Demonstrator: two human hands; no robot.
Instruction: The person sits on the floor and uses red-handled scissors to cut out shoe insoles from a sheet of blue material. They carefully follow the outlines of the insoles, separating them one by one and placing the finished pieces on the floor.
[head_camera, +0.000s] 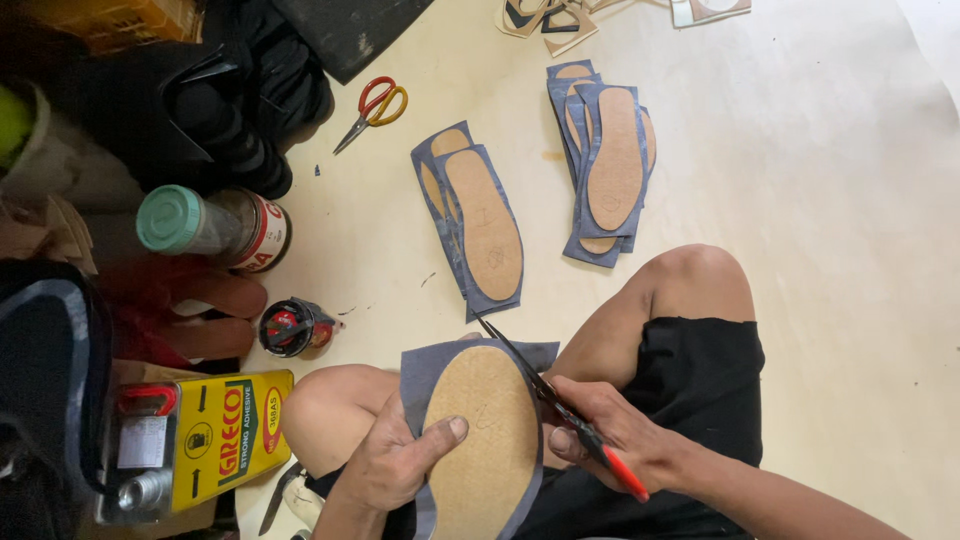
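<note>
The insole is showing a rough, matt, cork-like tan face on blue-grey cloth backing. The scissors are showing dark metal blades and a glossy red plastic handle. The yellow tin is gleaming as painted metal, and the floor is looking smooth, pale and matt

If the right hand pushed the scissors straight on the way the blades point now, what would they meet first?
Probably the nearer pile of insoles on the floor, just beyond the scissors tips; the right hand aims up-left. Depth is unclear.

pale cream floor, evenly lit
</note>
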